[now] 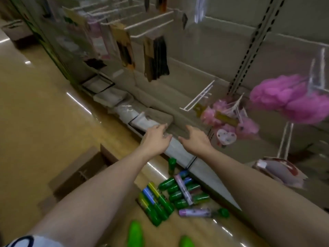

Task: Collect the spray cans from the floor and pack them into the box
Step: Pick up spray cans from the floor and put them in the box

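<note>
Head view: left hand [156,139] and right hand [195,139], both spread open and empty, raised near the low shelf edge [179,152]. Spray cans [176,193], green, purple and blue, lie heaped on the floor [35,113] below, against the shelf base. Cardboard box [80,173] stands left of the heap, under the left forearm. Pink bath sponges [288,98] hang at right.
</note>
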`<control>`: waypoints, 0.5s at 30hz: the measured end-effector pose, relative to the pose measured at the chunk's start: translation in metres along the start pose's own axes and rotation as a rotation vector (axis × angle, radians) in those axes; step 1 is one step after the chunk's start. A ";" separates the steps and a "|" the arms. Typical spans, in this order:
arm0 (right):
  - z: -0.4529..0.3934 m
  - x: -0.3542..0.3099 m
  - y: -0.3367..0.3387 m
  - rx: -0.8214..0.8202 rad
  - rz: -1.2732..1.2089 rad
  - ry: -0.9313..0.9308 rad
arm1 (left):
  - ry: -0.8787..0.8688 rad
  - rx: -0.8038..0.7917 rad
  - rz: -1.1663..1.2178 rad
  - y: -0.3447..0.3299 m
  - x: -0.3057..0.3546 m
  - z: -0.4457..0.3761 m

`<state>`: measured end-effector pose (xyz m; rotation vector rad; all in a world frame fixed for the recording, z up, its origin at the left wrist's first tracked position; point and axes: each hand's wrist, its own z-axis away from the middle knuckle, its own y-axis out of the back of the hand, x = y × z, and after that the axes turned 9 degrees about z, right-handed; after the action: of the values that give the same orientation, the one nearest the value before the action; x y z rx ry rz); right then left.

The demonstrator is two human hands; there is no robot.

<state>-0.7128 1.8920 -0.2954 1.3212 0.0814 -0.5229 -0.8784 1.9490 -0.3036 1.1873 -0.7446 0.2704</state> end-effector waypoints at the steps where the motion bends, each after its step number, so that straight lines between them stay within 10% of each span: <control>1: -0.002 0.003 -0.015 -0.025 -0.005 -0.017 | 0.004 -0.025 0.001 -0.010 -0.012 0.001; 15: -0.008 0.036 -0.287 -0.347 -0.077 -0.304 | 0.245 -0.351 -0.067 -0.149 -0.233 0.017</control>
<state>-0.7967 1.8454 -0.5679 0.8935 -0.0281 -0.7345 -0.9727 1.9199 -0.5626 0.8262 -0.5110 0.2147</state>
